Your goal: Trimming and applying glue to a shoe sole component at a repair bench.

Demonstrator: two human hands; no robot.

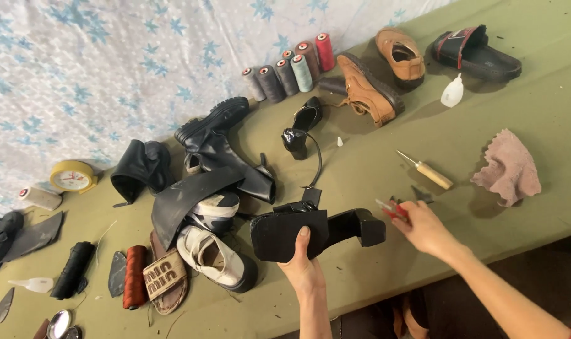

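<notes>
Left hand [302,267] grips black heeled shoe [310,231]; right hand [422,227] holds red-handled tool [389,208].

Shoe repair wkshop: shoes [215,254], thread spools [288,74], awl [427,171]

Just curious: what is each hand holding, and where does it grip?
Left hand grips the black block-heeled shoe by its sole's front. Right hand pinches a red-handled tool.

— From where is the scene viewed?
— From a single head-worn camera, angled steeply down at the olive table [486,132], fairly close.
— Which way is it faced?
— Toward the star-patterned cloth [78,63] behind.
</notes>
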